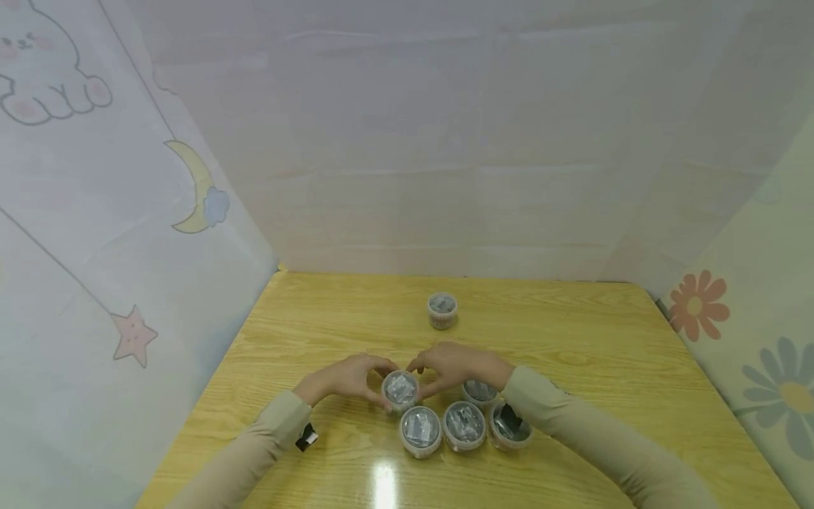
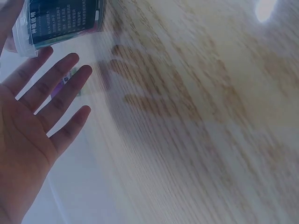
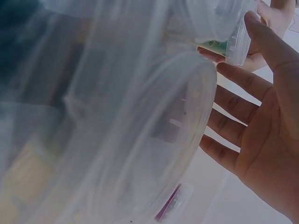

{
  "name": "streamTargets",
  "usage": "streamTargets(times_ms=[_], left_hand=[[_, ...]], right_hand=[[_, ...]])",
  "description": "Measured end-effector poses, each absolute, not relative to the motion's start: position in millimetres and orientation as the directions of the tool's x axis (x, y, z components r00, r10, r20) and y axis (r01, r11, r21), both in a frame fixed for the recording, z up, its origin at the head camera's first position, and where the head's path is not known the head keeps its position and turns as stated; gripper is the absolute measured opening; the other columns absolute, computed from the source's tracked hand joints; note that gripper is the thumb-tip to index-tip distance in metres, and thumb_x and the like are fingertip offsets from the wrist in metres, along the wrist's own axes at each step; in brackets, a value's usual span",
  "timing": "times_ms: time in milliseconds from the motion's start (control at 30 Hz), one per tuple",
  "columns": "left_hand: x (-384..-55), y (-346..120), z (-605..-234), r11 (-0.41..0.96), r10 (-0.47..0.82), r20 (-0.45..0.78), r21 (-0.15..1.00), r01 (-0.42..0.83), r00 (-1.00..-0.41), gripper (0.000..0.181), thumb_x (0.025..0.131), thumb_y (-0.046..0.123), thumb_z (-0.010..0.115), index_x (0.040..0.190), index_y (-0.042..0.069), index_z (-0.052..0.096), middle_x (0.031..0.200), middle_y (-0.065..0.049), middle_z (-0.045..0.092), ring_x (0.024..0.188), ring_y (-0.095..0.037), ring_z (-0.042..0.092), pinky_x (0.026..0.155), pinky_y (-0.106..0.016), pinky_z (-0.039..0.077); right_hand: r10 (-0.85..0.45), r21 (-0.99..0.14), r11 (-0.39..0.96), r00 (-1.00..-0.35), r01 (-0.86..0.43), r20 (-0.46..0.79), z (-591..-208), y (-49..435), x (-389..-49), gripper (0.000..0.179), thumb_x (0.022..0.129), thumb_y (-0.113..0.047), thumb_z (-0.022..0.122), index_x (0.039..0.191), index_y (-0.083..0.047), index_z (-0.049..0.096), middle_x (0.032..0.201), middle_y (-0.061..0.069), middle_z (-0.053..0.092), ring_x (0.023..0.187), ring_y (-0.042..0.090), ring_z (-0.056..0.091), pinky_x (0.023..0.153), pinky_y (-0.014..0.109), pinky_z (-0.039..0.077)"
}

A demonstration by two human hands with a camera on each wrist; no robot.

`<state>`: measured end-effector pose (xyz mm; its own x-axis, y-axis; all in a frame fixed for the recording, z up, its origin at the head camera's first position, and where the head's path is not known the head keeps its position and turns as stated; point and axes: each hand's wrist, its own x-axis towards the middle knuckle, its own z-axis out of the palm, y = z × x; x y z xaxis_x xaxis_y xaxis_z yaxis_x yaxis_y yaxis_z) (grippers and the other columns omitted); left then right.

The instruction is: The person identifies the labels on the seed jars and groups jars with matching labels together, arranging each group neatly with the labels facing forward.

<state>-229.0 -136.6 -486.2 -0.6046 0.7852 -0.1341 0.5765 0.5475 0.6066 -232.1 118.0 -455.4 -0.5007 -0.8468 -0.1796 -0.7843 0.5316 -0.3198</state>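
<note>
A round clear plastic tub point(image 1: 400, 387) with small packets showing through its lid sits between my two hands. My left hand point(image 1: 350, 376) holds its left side with thumb and index finger. In the left wrist view the tub point(image 2: 65, 18) has a dark green printed label, and the other left fingers point(image 2: 51, 95) spread away from it. From the right, the thumb and index finger of my right hand point(image 1: 454, 364) grip the same tub at its rim. The right wrist view has the right thumb point(image 3: 264, 39) at the edge of its lid, the remaining fingers extended.
Similar tubs stand close by: one point(image 1: 420, 430) just in front, another point(image 1: 464, 425) beside it, a third point(image 1: 511, 428) under the right forearm, and one point(image 1: 480, 391) partly hidden by the right wrist. A lone tub point(image 1: 441, 309) stands farther back on the wooden table point(image 1: 318, 304).
</note>
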Motion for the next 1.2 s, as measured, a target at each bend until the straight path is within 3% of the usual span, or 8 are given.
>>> streamTargets(times_ms=[600,933,1200], left_hand=[[-233,-132,-489,0.475,0.811,-0.058,0.646,0.598,-0.582,0.061,0.073,0.044,0.076,0.126,0.026,0.052,0.11,0.014,0.062,0.101,-0.003,0.057,0.096,-0.036,0.044],[-243,-120,-480,0.474,0.811,-0.041,0.63,0.615,-0.583,0.062,0.073,0.049,0.074,0.126,0.025,0.052,0.112,0.013,0.061,0.102,-0.004,0.057,0.096,-0.038,0.044],[-250,-110,-478,0.477,0.805,-0.038,0.633,0.609,-0.591,0.062,0.072,0.051,0.074,0.126,0.027,0.051,0.113,0.015,0.06,0.104,-0.003,0.056,0.097,-0.035,0.044]], right_hand=[[-0.845,-0.35,0.529,-0.518,-0.773,-0.135,-449,124,-230,0.057,0.083,-0.054,0.06,0.125,-0.015,0.057,0.113,0.003,0.064,0.099,0.021,0.062,0.08,0.029,0.051],[-0.832,-0.379,0.537,-0.548,-0.754,-0.089,-446,136,-236,0.058,0.081,-0.055,0.062,0.124,-0.016,0.057,0.113,-0.002,0.063,0.102,0.019,0.061,0.084,0.029,0.05],[-0.817,-0.429,0.548,-0.569,-0.718,-0.092,-442,145,-237,0.062,0.082,-0.053,0.063,0.128,-0.013,0.054,0.116,0.002,0.063,0.103,0.022,0.061,0.084,0.033,0.051]])
